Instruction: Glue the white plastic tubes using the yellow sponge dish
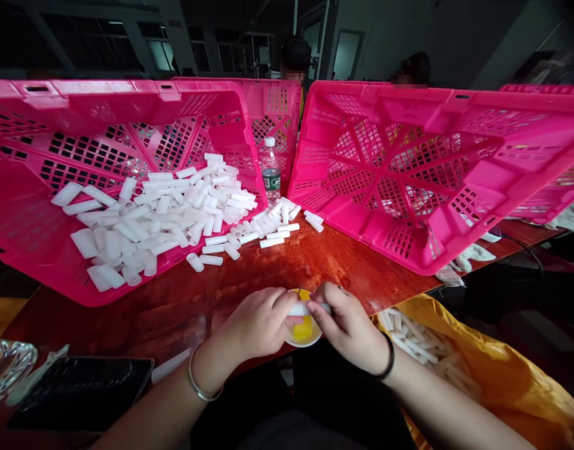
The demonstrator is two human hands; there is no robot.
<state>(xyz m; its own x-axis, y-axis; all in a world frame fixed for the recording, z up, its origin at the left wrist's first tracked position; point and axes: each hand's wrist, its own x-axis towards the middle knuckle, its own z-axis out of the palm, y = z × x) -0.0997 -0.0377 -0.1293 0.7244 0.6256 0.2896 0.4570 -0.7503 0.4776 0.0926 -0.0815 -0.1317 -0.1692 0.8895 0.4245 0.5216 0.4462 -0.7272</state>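
White tube [299, 309] lies level over the bowl [307, 344]; the left hand [261, 322] and right hand [347, 325] pinch opposite ends, fingers closed, presumably for steadiness. The left crate [22, 200] rests tipped sideways, apparently keeping loose tubes [174, 206] within reach.

From head height, above and behind the hands [263, 322], the counter [343, 262] is viewed forward and downward at close range.

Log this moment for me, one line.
left hand: holding tube; right hand: holding same tube; beneath: bowl, yellow contents; left crate: tube pile; right: sack, white pieces inside
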